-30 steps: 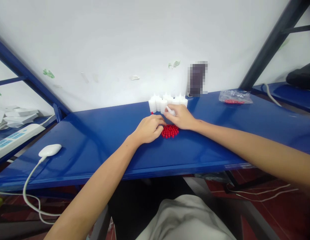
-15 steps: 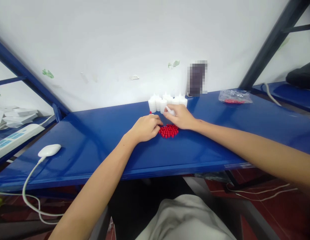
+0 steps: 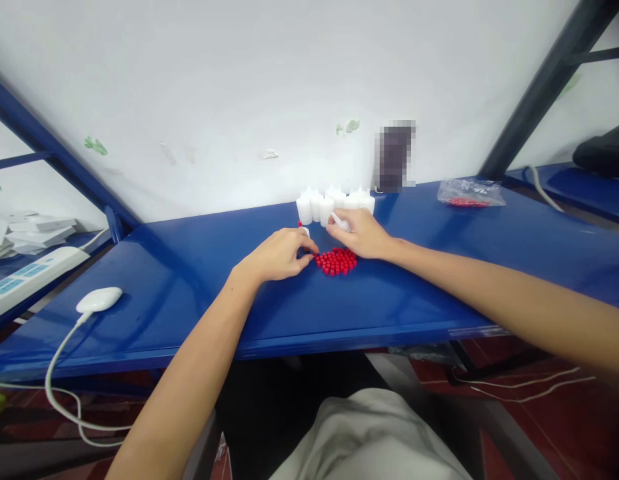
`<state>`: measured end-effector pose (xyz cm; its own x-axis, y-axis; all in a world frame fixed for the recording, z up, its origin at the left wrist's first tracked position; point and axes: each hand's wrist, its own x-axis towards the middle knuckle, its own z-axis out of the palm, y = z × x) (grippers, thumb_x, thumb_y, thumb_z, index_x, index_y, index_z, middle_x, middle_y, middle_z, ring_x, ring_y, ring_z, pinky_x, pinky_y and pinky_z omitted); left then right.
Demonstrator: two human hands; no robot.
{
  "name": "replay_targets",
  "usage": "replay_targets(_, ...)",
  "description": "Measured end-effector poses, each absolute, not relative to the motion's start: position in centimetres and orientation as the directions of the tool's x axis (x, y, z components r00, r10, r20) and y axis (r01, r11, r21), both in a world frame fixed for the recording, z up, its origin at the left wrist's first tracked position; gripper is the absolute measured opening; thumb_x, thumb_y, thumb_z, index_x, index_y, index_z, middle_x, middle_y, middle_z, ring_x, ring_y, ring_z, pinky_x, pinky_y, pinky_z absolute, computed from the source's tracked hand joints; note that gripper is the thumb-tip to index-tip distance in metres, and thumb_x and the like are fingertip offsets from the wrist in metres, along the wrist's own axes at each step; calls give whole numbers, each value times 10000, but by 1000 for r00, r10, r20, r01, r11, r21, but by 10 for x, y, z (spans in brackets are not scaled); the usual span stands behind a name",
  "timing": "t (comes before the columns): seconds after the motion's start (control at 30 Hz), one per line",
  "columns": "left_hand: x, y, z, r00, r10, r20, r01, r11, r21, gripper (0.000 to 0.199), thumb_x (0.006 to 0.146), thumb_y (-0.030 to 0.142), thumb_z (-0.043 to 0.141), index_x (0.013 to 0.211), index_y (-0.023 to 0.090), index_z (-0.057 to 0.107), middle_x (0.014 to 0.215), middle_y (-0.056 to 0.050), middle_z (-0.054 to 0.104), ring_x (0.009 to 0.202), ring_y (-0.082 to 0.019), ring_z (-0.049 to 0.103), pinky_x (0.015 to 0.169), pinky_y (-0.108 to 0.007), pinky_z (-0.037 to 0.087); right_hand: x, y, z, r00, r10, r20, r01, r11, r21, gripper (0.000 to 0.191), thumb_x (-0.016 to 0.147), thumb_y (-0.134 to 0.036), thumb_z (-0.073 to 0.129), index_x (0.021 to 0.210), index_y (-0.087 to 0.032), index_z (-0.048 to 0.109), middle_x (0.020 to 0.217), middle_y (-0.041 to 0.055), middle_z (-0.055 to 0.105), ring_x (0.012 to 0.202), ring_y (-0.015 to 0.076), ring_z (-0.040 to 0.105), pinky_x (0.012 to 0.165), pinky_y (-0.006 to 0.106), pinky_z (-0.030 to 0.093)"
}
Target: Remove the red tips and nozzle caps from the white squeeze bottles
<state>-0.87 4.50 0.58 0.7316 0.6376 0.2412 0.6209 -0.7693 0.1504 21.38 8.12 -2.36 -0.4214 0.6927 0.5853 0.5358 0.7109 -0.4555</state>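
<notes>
My right hand (image 3: 359,232) is closed around a small white dropper bottle (image 3: 340,221), held tilted with its pointed nozzle toward the upper left. My left hand (image 3: 284,253) is at the left edge of a pile of small red caps (image 3: 338,262), thumb and forefinger pinched on one red cap (image 3: 316,256). Just behind the left fingers, partly hidden, is a white bottle with a red tip (image 3: 300,225). Several white bottles (image 3: 315,207) stand grouped near the wall, beyond my hands.
A clear plastic bag (image 3: 470,193) with red pieces lies on the blue table (image 3: 199,280) at the right. A blurred dark object (image 3: 393,159) leans against the wall. At the left are a white device with a cable (image 3: 99,300) and a power strip (image 3: 34,277).
My left hand has shifted slightly left, and a red cap now shows at its fingertips at the pile's edge. My right hand keeps the bottle in nearly the same place.
</notes>
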Motion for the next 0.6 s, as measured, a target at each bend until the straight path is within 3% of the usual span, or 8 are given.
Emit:
replay_targets(0.13,-9,44,6,717,660,225,632,-751,188,203,842,149,588,920,210,766,814,-33,735,682,-171,642,668,-290,479,214,79,-22,-399,703,588,552,696,-458,131,861,-320,558,890,-197,592,639,-24,555,564,139,458,607,286,339)
replay_targets(0.23,-9,45,5,683,689,244,667,-724,178,159,859,167,590,882,204,742,640,3,674,575,-153,604,645,-280,448,214,78,-20,-364,695,620,575,692,-438,207,827,-290,580,1015,-205,569,677,-19,574,573,149,455,617,294,340)
replay_targets(0.47,-1,44,3,476,673,566,674,-693,258,120,912,217,578,957,182,683,564,46,596,506,-111,559,593,-239,419,209,76,-21,-425,653,627,635,709,-308,134,795,-292,590,868,-192,642,757,39,625,731,193,549,677,298,371)
replay_targets(0.6,4,42,-2,446,625,641,626,-729,276,111,896,221,604,976,181,670,577,60,581,508,-87,557,581,-211,429,208,75,-21,-452,657,603,671,696,-255,147,807,-283,573,896,-194,648,802,50,666,764,199,568,653,291,350)
